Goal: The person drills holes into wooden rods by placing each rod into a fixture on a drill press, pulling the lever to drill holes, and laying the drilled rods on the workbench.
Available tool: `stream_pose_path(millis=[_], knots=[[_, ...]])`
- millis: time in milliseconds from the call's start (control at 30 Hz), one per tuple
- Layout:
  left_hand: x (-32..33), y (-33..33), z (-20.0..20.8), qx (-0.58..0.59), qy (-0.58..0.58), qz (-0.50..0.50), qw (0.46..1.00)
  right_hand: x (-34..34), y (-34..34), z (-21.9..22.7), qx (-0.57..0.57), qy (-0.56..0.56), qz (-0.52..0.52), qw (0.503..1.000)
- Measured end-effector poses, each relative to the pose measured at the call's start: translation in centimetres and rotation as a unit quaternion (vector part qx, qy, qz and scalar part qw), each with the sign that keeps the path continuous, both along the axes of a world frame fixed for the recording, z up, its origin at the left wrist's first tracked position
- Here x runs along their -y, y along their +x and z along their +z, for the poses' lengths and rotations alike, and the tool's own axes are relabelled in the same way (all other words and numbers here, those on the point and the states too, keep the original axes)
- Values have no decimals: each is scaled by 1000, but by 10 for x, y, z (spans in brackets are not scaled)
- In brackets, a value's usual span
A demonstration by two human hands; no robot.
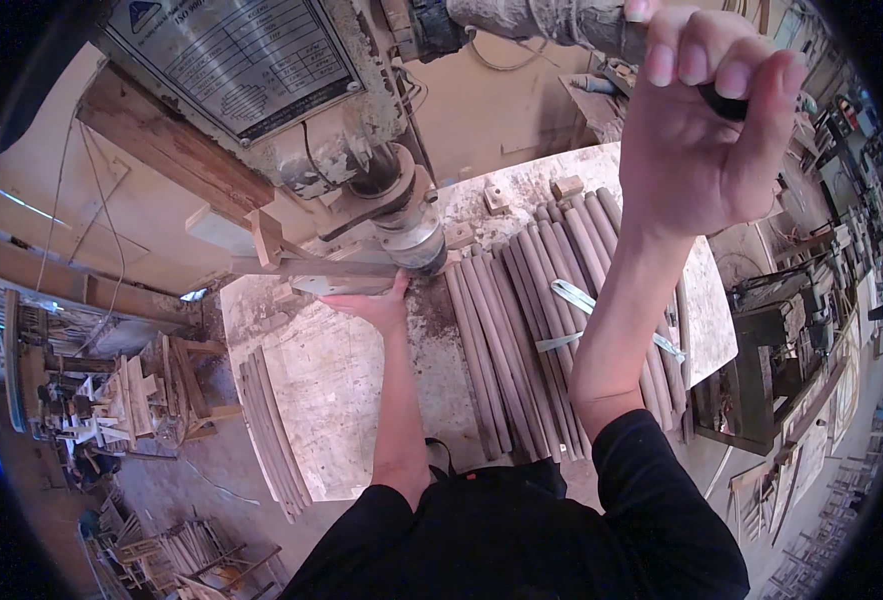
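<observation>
My left hand (pixel 376 303) is closed on a wooden piece (pixel 346 277), pressed up beside the lower end of a drill press spindle (pixel 408 232). Its fingers are partly hidden under the wood. Raised at the upper right, my right hand (pixel 701 130) curls round a black knob (pixel 723 104), of which only a small part shows. Close to those fingertips runs a thick lever (pixel 561 22) wrapped in worn covering. The machine's grey, dusty head bears a metal data plate (pixel 236 65).
Brown round wooden rods (pixel 486 350) lie side by side on the pale worktable (pixel 336 415), some tied with a light strap (pixel 571 297). More rods (pixel 271 430) lie along its left edge. Small wood blocks (pixel 567 187) sit at the back. Timber racks (pixel 126 400) stand left.
</observation>
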State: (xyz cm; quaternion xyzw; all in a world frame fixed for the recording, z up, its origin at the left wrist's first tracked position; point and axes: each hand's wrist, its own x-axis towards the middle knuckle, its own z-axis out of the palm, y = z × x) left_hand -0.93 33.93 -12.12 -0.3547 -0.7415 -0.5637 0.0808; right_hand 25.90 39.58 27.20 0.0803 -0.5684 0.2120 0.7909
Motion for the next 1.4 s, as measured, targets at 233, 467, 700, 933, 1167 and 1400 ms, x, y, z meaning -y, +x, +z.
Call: stream_pose_path(millis=[233, 467, 700, 933, 1167, 1400], knots=[[5, 9, 14, 29, 21, -36, 999, 1, 28, -5, 73, -6, 78, 994], [9, 12, 19, 4, -61, 2, 998, 33, 37, 24, 153, -156, -24, 976], [15, 5, 27, -2, -94, 33, 995, 60, 45, 92, 548, -244, -259, 757], [15, 12, 35, -1, -102, 31, 994, 50, 15, 100, 664, -317, -390, 554], [14, 13, 34, 4, -102, 26, 994, 42, 18, 71, 502, -215, -591, 594], [16, 13, 38, -4, -90, 29, 996, 43, 14, 70, 484, -212, -596, 604]])
